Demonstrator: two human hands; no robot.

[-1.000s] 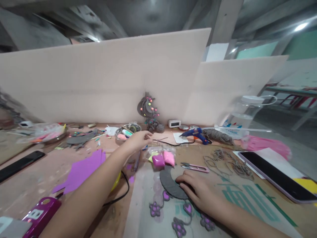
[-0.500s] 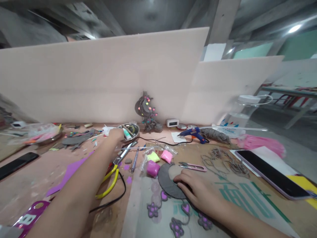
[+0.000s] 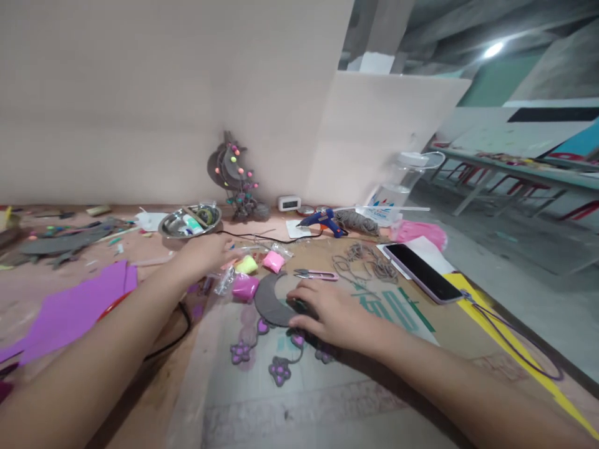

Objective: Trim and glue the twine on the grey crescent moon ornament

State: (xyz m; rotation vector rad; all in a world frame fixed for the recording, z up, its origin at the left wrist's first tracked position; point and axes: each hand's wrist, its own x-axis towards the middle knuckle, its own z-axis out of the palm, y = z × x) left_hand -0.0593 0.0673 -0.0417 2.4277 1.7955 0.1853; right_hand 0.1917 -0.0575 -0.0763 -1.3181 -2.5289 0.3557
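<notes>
My left hand (image 3: 208, 252) is stretched out just in front of the metal bowl (image 3: 171, 232), close to the small bags of yellow clay (image 3: 246, 265) and magenta clay (image 3: 245, 288). Its fingertips are blurred, so a hold cannot be made out. At the lower right end of a grey crescent moon (image 3: 271, 302) rests my right hand (image 3: 322, 308), thumb and fingers apart, touching or very near it. Below the moon hang grey flower shapes (image 3: 279, 370) with purple dots and a purple heart (image 3: 262, 326). Pink-handled thread snips (image 3: 318, 275) lie beyond the right hand.
A blue glue gun (image 3: 322, 219), a white timer (image 3: 289, 203) and a decorated grey moon stand (image 3: 234, 171) line the back. Tangled grey cord (image 3: 369, 265) and a phone (image 3: 421, 272) lie right, purple sheets (image 3: 79, 312) left. A black cable passes under my left forearm.
The view has turned right and down. My left hand has come out from over the metal bowl toward the clay bags. My right hand stays at the crescent, its thumb and fingers farther apart.
</notes>
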